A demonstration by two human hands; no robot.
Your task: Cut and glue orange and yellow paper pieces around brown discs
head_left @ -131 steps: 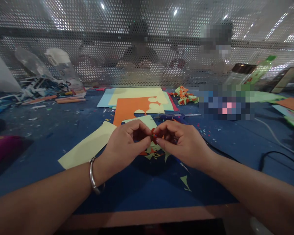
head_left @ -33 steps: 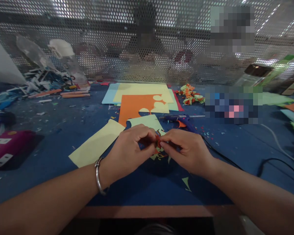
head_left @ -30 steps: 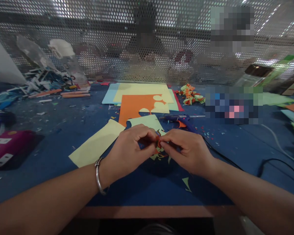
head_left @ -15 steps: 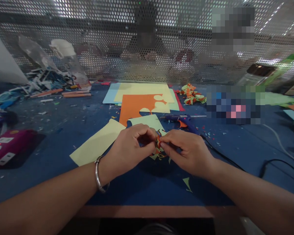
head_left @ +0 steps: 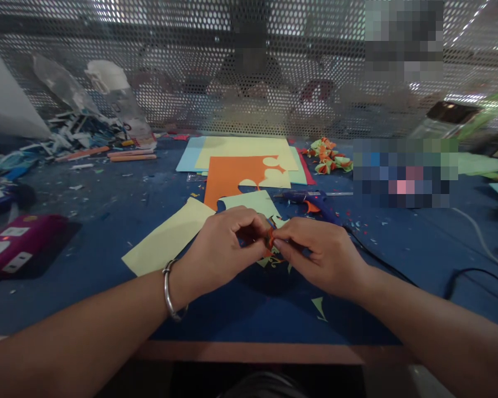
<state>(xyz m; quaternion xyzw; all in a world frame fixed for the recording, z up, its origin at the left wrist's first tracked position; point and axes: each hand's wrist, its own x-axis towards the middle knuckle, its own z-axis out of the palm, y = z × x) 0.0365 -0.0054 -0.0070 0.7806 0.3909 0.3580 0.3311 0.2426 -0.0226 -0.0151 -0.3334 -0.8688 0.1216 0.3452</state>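
Pinching a small orange folded paper piece (head_left: 269, 239) between them, the left hand (head_left: 224, 249) and the right hand (head_left: 315, 251) meet fingertip to fingertip just above the dark blue table mat (head_left: 108, 243). Each hand has thumb and forefinger closed on the piece and the other fingers curled, so the piece lies squarely between the two hands, mostly hidden by them. A silver bangle (head_left: 169, 290) circles the left wrist. Yellow-green paper offcuts (head_left: 274, 261) lie directly beneath the hands. A pale yellow paper sheet (head_left: 168, 237) lies just beside the left hand. An orange card sheet with rounded cut-outs (head_left: 228, 176) and a blue hot-glue gun (head_left: 311, 200) lie beyond the hands.
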